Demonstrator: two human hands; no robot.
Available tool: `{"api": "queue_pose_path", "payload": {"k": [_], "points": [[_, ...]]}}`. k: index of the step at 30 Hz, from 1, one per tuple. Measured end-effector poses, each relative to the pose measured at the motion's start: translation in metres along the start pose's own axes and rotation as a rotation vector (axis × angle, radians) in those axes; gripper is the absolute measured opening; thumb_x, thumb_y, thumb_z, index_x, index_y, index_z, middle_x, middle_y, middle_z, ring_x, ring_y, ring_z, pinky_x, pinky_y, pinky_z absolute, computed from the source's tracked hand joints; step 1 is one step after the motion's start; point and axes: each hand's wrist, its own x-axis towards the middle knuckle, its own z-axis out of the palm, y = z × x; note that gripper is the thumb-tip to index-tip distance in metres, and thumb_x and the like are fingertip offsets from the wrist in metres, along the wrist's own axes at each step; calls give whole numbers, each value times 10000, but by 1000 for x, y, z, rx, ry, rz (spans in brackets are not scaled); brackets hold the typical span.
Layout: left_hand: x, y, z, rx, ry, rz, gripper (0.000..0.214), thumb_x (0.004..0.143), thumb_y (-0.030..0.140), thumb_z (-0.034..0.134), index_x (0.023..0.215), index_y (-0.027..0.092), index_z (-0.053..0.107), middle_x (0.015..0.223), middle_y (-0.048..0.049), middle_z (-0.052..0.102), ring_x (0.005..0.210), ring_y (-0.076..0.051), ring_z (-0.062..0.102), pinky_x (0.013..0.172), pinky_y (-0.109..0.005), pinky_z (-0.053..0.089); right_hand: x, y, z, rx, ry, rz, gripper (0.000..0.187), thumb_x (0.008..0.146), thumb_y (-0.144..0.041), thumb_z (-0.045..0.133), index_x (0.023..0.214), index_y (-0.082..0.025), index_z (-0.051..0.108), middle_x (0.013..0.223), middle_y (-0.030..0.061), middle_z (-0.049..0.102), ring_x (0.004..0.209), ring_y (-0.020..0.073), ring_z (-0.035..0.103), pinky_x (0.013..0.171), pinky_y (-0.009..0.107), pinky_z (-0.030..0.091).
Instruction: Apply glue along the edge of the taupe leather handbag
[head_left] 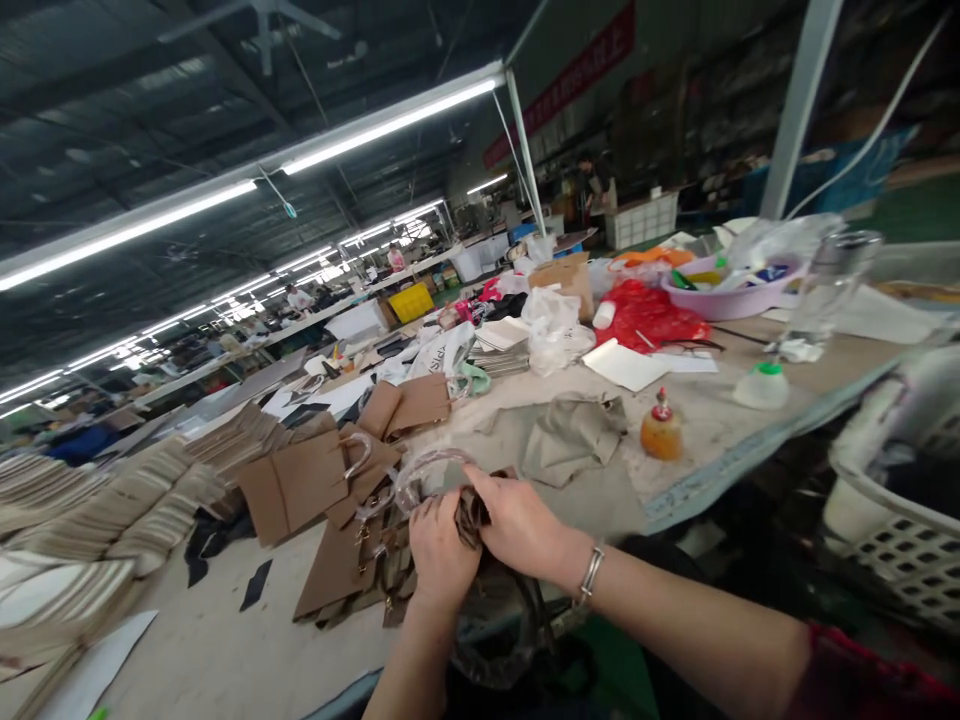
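Observation:
Both hands are closed on a bunched brown handbag (471, 515) at the table's front edge. My left hand (442, 552) grips its left side, fingers curled over the top. Against the other side presses my right hand (525, 525), with the thumb and index finger near the upper edge. A plastic-wrapped handle (431, 462) arches just beyond the fingers. Below the hands, a second wrapped loop (491, 665) hangs past the edge. Flat brown bag panels (334, 570) with metal fittings lie left of my left hand. The handbag's lower part is mostly hidden by my hands and wrists.
Stacked panels (150, 500) fill the left side. Beyond my hands lies a crumpled grey-green cloth (574, 435). To the right stand a glue bottle (661, 430), a green-capped bottle (762, 386), a purple basin (739, 298) and a white basket (900, 530).

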Motion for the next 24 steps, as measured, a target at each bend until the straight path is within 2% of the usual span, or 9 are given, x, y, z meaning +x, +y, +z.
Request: {"api": "queue_pose_path", "payload": {"k": [4,6,9,11,13,16,18,20,24], "points": [[1,-14,-3,-73,-19,46,217,790,188,592,1000,171,647,839,-119,742,767,-304,700,746,-432,543,-9,-2,-16,113,-80,-70,846,803,-147,608,1586,-134,288,1242,159,691,1134,265,663,987,378,517],[3,-24,-5,-109,-25,-11,196,808,259,618,979,169,652,848,-133,755,781,-311,719,739,-434,564,-21,0,-32,148,-59,-142,909,819,-221,676,1613,-161,238,1352,168,639,1250,288,606,1058,422,497],[6,-45,-8,-145,-7,-115,182,794,314,642,923,186,663,845,-127,767,789,-309,736,725,-425,587,-46,22,-61,140,178,-234,614,912,-198,631,1502,-215,463,1395,108,628,1305,237,577,1122,403,473],[7,-58,-12,-165,-13,-138,205,770,299,647,939,187,678,868,-120,773,808,-306,740,746,-427,595,-66,55,-76,103,444,-221,476,945,-162,615,1403,-273,555,1272,57,699,1163,176,657,1039,334,533],[9,-67,-17,-185,-45,-147,230,745,270,653,954,181,691,895,-117,770,837,-305,739,779,-433,597,-88,105,-87,74,692,-67,436,928,-196,671,1351,-278,600,1186,66,712,1004,161,698,942,312,573],[16,-75,-26,-259,-114,-180,229,720,218,650,940,190,705,984,-106,764,922,-293,730,856,-419,585,-120,196,-92,158,901,251,639,886,-383,728,1454,-178,519,1214,169,651,1001,219,694,885,372,593],[21,-78,-29,-351,-172,-251,274,716,194,646,980,198,717,1029,-84,769,950,-275,729,891,-396,576,-137,250,-90,6,886,465,906,746,-449,849,1500,-123,465,1257,228,617,1073,266,672,866,374,583],[26,-83,-29,-455,-236,-360,294,719,210,666,1007,198,725,984,-62,785,893,-261,741,852,-373,585,-146,287,-85,-59,773,584,1079,689,-434,894,1555,-73,361,1327,280,579,1190,297,625,867,349,560],[36,-97,-24,-541,-244,-534,276,663,338,769,889,187,726,788,-40,777,735,-252,725,746,-361,593,-138,303,-73,-84,532,673,1117,737,-511,840,1561,11,296,1372,317,560,1259,344,587,893,363,512]]}}
